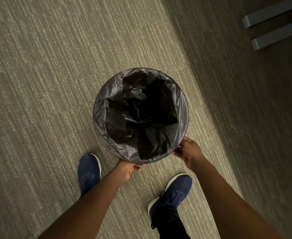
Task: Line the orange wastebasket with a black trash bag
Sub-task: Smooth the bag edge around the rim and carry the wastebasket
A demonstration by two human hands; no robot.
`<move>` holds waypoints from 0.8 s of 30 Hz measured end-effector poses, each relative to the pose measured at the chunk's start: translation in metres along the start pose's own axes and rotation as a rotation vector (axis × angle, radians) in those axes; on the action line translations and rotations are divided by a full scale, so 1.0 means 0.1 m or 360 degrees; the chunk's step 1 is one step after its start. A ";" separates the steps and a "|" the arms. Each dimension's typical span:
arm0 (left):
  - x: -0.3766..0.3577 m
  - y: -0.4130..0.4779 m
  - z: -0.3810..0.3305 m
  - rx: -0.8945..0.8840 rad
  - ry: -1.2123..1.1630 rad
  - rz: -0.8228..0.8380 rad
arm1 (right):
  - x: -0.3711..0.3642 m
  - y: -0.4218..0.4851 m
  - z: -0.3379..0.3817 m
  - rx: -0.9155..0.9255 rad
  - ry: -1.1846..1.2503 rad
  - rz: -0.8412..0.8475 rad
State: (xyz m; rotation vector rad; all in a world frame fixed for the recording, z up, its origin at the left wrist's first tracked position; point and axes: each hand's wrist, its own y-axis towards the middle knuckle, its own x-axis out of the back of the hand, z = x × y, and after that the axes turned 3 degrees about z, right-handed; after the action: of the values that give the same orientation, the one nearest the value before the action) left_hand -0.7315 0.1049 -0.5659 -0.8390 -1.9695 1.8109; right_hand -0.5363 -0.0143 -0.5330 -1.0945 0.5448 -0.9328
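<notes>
The black trash bag [140, 116] sits inside the wastebasket [138, 164], which stands on the carpet [38, 83] just ahead of two blue shoes [89, 171]. The bag's mouth is folded out over the whole rim, so the basket's orange wall is almost wholly hidden; only a thin sliver shows at the near edge. The bag's inside is dark and crumpled, its bottom hard to make out. The left hand [127, 169] pinches the folded bag at the near rim, fingers closed on the plastic. The right hand [187, 150] grips the rim's near-right side, fingers curled against the bag. Both forearms reach forward and down, apart. Two grey bars [271, 23] are cut off at the upper right corner.
</notes>
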 end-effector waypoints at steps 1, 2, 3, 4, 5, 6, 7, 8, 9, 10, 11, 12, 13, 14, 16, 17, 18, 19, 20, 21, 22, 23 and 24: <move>0.04 -0.03 -0.01 -0.0005 0.0005 -0.0066 | -0.01 -0.04 0.05 0.0005 0.0123 -0.0100; 0.11 -0.07 -0.02 -0.0019 -0.0047 -0.0169 | -0.01 -0.09 0.11 0.0009 0.0280 -0.0181; 0.20 -0.12 -0.06 -0.0042 -0.0176 -0.0286 | -0.01 -0.14 0.16 0.0021 0.0417 -0.0224; 0.30 -0.19 -0.11 -0.0075 -0.0362 -0.0398 | -0.02 -0.20 0.21 0.0047 0.0478 -0.0231; 0.42 -0.26 -0.16 -0.0129 -0.0564 -0.0479 | -0.04 -0.25 0.25 0.0088 0.0440 -0.0211; 0.53 -0.32 -0.23 -0.0199 -0.0761 -0.0521 | -0.08 -0.29 0.27 0.0142 0.0345 -0.0201; 0.63 -0.38 -0.31 -0.0286 -0.0907 -0.0532 | -0.14 -0.31 0.28 0.0195 0.0243 -0.0231; 0.70 -0.44 -0.40 -0.0376 -0.0999 -0.0530 | -0.21 -0.33 0.29 0.0234 0.0178 -0.0294; 0.72 -0.49 -0.50 -0.0451 -0.1033 -0.0520 | -0.29 -0.32 0.29 0.0257 0.0164 -0.0369; 0.71 -0.52 -0.59 -0.0489 -0.1010 -0.0503 | -0.37 -0.31 0.29 0.0266 0.0194 -0.0443; 0.66 -0.54 -0.67 -0.0497 -0.0952 -0.0488 | -0.45 -0.29 0.28 0.0260 0.0218 -0.0521; 0.59 -0.55 -0.74 -0.0496 -0.0903 -0.0491 | -0.53 -0.26 0.28 0.0244 0.0230 -0.0599; 0.51 -0.55 -0.80 -0.0488 -0.0902 -0.0510 | -0.59 -0.21 0.28 0.0220 0.0254 -0.0663; 0.43 -0.55 -0.85 -0.0478 -0.0939 -0.0522 | -0.63 -0.17 0.28 0.0196 0.0302 -0.0716; 0.34 -0.52 -0.92 -0.0505 -0.1099 -0.0486 | -0.66 -0.08 0.29 0.0142 0.0451 -0.0770; 0.33 -0.49 -0.94 -0.0526 -0.1179 -0.0471 | -0.64 -0.03 0.28 0.0104 0.0532 -0.0756; 0.34 -0.47 -0.95 -0.0537 -0.1228 -0.0458 | -0.61 0.00 0.27 0.0081 0.0617 -0.0717; 0.36 -0.45 -0.96 -0.0539 -0.1241 -0.0452 | -0.59 0.02 0.24 0.0077 0.0683 -0.0677; 0.39 -0.44 -0.96 -0.0539 -0.1222 -0.0452 | -0.57 0.02 0.22 0.0086 0.0736 -0.0642; 0.41 -0.43 -0.96 -0.0545 -0.1200 -0.0436 | -0.56 0.02 0.21 0.0090 0.0770 -0.0622; 0.43 -0.42 -0.95 -0.0552 -0.1181 -0.0433 | -0.56 0.02 0.21 0.0083 0.0785 -0.0620; 0.44 -0.43 -0.95 -0.0551 -0.1166 -0.0470 | -0.57 0.00 0.24 0.0073 0.0744 -0.0637; 0.45 -0.44 -0.97 -0.0541 -0.1126 -0.0565 | -0.56 -0.02 0.29 0.0078 0.0617 -0.0702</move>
State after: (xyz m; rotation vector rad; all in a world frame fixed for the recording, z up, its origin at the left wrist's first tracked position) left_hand -0.7156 0.2083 -0.5165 0.1332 -2.6874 1.7127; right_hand -0.5443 0.0476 -0.5237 -1.0112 0.6015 -1.5557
